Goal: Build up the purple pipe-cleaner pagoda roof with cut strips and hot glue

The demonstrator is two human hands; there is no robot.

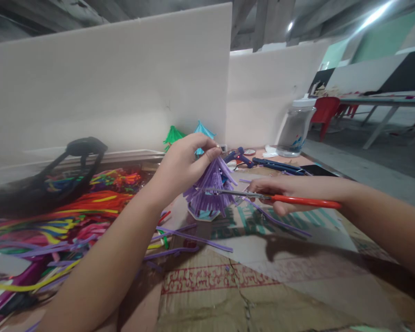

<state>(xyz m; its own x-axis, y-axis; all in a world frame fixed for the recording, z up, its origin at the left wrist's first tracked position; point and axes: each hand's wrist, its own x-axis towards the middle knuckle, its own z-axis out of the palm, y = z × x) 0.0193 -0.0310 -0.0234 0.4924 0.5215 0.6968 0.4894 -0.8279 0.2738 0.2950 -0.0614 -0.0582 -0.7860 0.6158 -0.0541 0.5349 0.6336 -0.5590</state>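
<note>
A small tiered model with roofs of purple strips [212, 186] stands on a light base near the middle of the table. My left hand [193, 159] pinches the top of this purple model between thumb and fingers. In my right hand [276, 189] are metal scissors with red handles [304, 201], pointing left. Their blades lie across the front of the purple strips. Loose purple strips [200, 239] are scattered on the table below and to the right of the model.
Behind stand a green model [174, 134] and a blue one [204, 129]. Coloured strips [100, 203] and a blurred black object [85, 146] lie left. Toward the back right are a glue gun [240, 156], a dark blue cutter-like tool [280, 165] and a clear bottle [295, 129].
</note>
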